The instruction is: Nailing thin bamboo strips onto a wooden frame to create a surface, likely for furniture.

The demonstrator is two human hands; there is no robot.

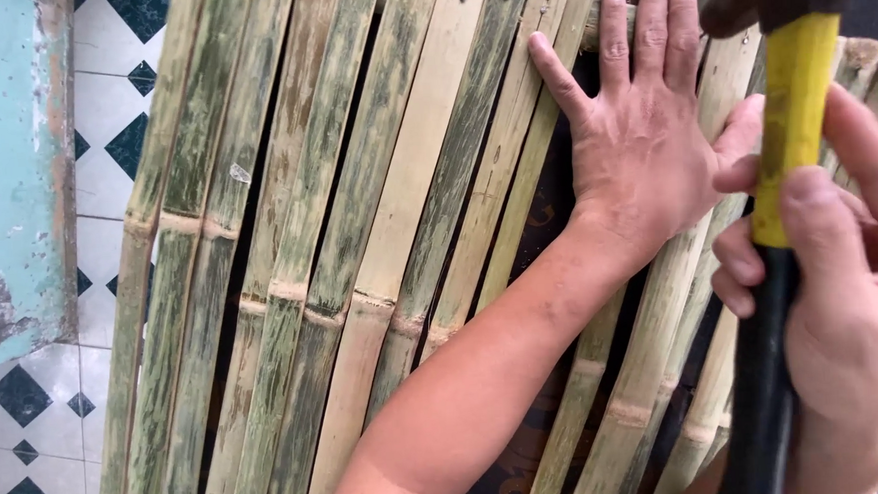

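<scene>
while pressed flat: left hand (644,136), fingers spread on split green-yellow bamboo slats (359,241)
right hand (842,296): clamped round yellow-and-black hammer handle (784,229)

One head view — close, looking down on bamboo slats (358,231).

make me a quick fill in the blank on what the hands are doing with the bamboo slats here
1. The left hand lies ____ on the bamboo slats, fingers spread.
2. The right hand grips a hammer handle that is ____ above and black below.
3. Left of the slats, the floor tiles are white with dark ____ shapes.

Missing words: flat; yellow; diamond
</scene>
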